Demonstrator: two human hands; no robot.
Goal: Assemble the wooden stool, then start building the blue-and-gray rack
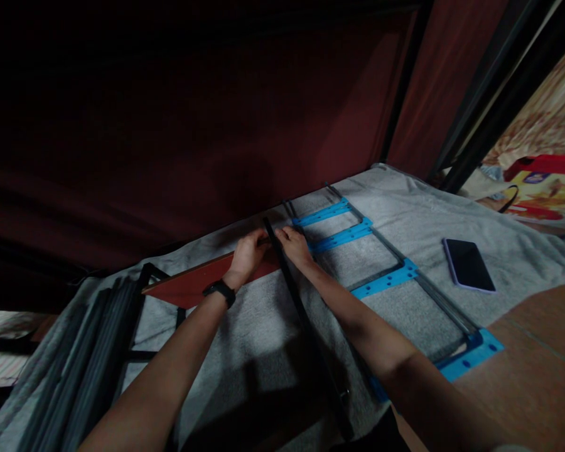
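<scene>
A long black bar point(294, 292) runs from beside the maroon panel down toward me, slanting over the grey blanket. My right hand point(294, 246) is closed at the bar's far end, its fingers against the bar's right side. Just left of the bar, my left hand point(249, 252) has its fingers curled together over the far edge of a reddish-brown board point(193, 282). Whatever those fingertips pinch is too small and dark to make out. The board lies between the bar and a black frame point(139, 301), partly covered by my left hand and wrist.
Blue perforated brackets point(388, 280) joined with grey tubes lie at right. A phone point(469, 265) rests beyond them on the blanket point(405, 194). Grey tubes point(87, 351) are bundled at left. The maroon panel point(216, 138) stands behind; a red-and-yellow bag point(546, 188) sits far right.
</scene>
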